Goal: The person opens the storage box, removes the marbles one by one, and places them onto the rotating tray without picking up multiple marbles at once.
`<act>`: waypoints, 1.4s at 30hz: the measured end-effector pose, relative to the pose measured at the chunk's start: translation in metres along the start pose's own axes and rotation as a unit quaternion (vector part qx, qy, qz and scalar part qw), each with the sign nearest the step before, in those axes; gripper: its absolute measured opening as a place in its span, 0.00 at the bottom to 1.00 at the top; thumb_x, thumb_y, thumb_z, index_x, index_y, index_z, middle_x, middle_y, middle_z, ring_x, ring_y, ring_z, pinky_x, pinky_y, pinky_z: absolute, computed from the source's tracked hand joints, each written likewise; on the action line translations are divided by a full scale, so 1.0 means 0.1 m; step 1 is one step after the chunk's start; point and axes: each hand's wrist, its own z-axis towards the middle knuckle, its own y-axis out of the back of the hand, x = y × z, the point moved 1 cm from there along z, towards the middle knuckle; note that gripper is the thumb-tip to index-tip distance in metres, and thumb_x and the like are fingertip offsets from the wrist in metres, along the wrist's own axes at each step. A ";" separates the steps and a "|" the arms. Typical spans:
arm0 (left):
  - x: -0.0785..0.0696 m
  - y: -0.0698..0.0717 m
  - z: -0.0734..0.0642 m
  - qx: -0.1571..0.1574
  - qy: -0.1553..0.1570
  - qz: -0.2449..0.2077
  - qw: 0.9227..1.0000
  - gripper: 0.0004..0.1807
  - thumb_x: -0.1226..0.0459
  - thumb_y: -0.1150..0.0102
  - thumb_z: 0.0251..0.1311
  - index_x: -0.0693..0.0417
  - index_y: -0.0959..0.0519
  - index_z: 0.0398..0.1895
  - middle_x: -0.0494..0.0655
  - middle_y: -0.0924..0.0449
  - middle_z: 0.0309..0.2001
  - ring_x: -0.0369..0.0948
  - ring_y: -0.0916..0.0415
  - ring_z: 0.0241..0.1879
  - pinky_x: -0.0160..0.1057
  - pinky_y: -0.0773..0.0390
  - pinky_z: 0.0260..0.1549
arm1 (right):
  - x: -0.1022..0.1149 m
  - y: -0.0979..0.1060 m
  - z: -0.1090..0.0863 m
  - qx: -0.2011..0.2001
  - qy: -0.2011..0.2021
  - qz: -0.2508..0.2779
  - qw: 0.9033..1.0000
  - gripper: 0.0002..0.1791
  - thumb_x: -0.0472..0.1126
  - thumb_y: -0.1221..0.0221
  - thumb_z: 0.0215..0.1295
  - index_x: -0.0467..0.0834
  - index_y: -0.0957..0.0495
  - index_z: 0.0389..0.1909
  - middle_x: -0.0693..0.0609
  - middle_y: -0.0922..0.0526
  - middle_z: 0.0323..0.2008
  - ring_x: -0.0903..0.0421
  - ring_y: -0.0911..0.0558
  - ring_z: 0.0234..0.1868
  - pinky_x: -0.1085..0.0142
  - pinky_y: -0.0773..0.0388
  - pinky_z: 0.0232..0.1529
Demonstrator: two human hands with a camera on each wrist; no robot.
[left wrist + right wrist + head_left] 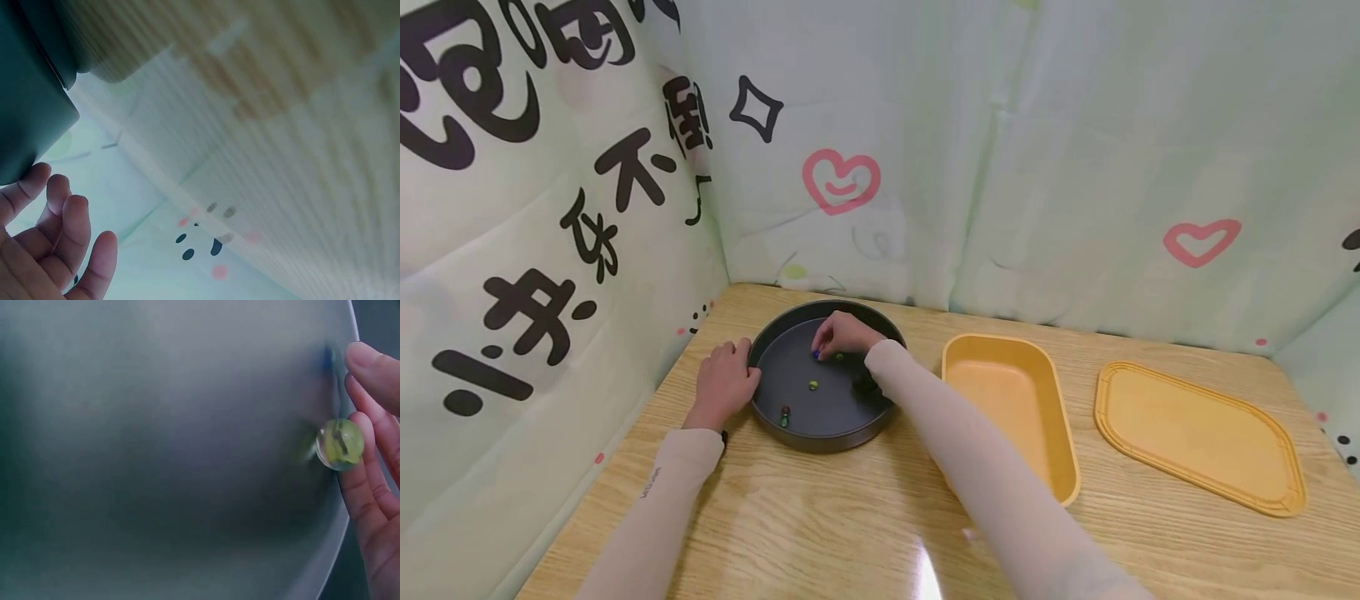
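A round dark pan (797,437) sits on the table at left. My left hand (724,383) holds its left rim; in the left wrist view, one fingertip meets the pan's outer wall (31,125) while the other fingers are bent loosely. Over the inside of the pan, my right hand (846,333) pinches a blue marble (816,354) at its fingertips. Close by those fingers is a yellow-green glass marble (340,445). Another yellowish marble (813,386) lies nearer the pan's middle. Toward the front left are a dark reddish marble (786,410) and a green one (785,422).
Right of the pan stands a deep orange-yellow tray (1000,375), partly hidden by my right forearm. Farther right, a flat yellow lid (1202,437) lies on the wooden table (790,525). Printed curtains (925,167) border the table at the back and left.
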 end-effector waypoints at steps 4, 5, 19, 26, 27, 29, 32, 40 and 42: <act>-0.01 0.00 -0.01 0.000 -0.001 0.003 1.000 0.19 0.62 0.53 0.56 0.64 0.32 0.49 0.63 0.28 0.38 0.56 0.32 0.36 0.54 0.31 0.36 | 0.01 -0.02 -0.01 0.004 -0.005 -0.007 1.000 0.07 0.33 0.33 0.51 0.39 0.14 0.33 0.47 0.14 0.30 0.65 0.23 0.27 0.75 0.27 0.31; -0.01 -0.01 -0.01 0.000 -0.001 0.003 1.000 0.19 0.62 0.53 0.56 0.64 0.32 0.49 0.63 0.28 0.38 0.56 0.32 0.37 0.54 0.31 0.36 | 0.01 -0.02 -0.01 0.005 -0.007 -0.007 1.000 0.07 0.33 0.33 0.50 0.39 0.14 0.33 0.47 0.14 0.30 0.65 0.23 0.27 0.75 0.27 0.31; -0.04 0.00 -0.03 0.008 0.003 0.000 1.000 0.20 0.62 0.53 0.57 0.64 0.32 0.51 0.65 0.27 0.40 0.57 0.31 0.39 0.55 0.31 0.39 | 0.18 0.20 -0.15 -0.013 0.004 0.028 1.000 0.15 0.32 0.35 0.53 0.36 0.18 0.44 0.44 0.15 0.40 0.56 0.17 0.39 0.70 0.22 0.41; -0.03 0.01 -0.02 0.008 0.007 0.002 1.000 0.20 0.62 0.53 0.57 0.64 0.32 0.51 0.65 0.27 0.41 0.57 0.31 0.39 0.55 0.31 0.39 | 0.42 0.45 -0.37 -0.016 0.034 0.044 0.998 0.15 0.34 0.36 0.54 0.38 0.18 0.45 0.41 0.16 0.44 0.55 0.17 0.42 0.69 0.22 0.45; -0.02 0.01 -0.02 0.008 0.007 0.003 1.000 0.20 0.62 0.53 0.57 0.64 0.32 0.51 0.65 0.27 0.40 0.57 0.31 0.39 0.55 0.31 0.39 | 0.44 0.48 -0.41 -0.016 0.042 0.045 0.998 0.15 0.34 0.36 0.55 0.39 0.18 0.45 0.42 0.16 0.44 0.56 0.17 0.42 0.69 0.22 0.45; -0.02 0.01 -0.01 0.007 0.007 0.002 1.000 0.20 0.62 0.53 0.57 0.64 0.32 0.51 0.65 0.27 0.41 0.57 0.31 0.39 0.55 0.31 0.39 | 0.49 0.53 -0.51 -0.013 0.057 0.052 0.997 0.15 0.35 0.36 0.54 0.38 0.18 0.45 0.42 0.16 0.43 0.57 0.17 0.41 0.69 0.22 0.45; -0.03 -0.01 -0.01 0.008 0.008 0.000 1.000 0.20 0.62 0.53 0.57 0.64 0.32 0.50 0.65 0.27 0.40 0.57 0.31 0.39 0.55 0.31 0.39 | 0.55 0.59 -0.69 -0.008 0.073 0.064 0.995 0.15 0.35 0.35 0.54 0.37 0.18 0.45 0.43 0.15 0.42 0.59 0.17 0.40 0.69 0.22 0.45; -0.02 -0.02 -0.01 0.007 0.003 -0.003 1.000 0.19 0.62 0.54 0.57 0.64 0.33 0.49 0.65 0.27 0.40 0.58 0.31 0.39 0.55 0.31 0.39 | 0.58 0.72 -1.28 0.034 0.078 0.077 0.993 0.15 0.33 0.36 0.54 0.36 0.19 0.44 0.44 0.16 0.42 0.61 0.18 0.38 0.67 0.21 0.44; -0.02 0.00 -0.02 0.006 0.001 -0.006 1.000 0.19 0.62 0.54 0.57 0.64 0.33 0.49 0.66 0.27 0.40 0.58 0.31 0.39 0.56 0.31 0.38 | 0.56 0.75 -1.41 0.039 0.076 0.067 0.994 0.15 0.34 0.36 0.54 0.37 0.19 0.44 0.45 0.16 0.42 0.60 0.19 0.38 0.67 0.21 0.44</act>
